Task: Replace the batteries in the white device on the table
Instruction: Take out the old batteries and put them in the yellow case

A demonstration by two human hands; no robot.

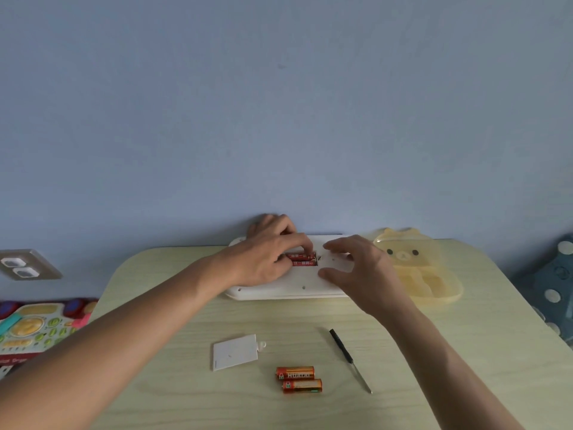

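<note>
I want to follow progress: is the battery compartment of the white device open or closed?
Open: the cover lies on the table, and two red batteries show inside the white device.

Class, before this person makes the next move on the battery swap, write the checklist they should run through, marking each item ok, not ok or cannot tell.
1. Cover off and set aside on the table: ok.
2. Device steadied by the right hand: ok.
3. Left hand fingers on the red batteries in the compartment: ok.
4. Which pair is the fresh one, these or the orange batteries on the table: cannot tell.
5. Polarity of the seated cells: cannot tell.
6. Screwdriver close by: ok.
</note>
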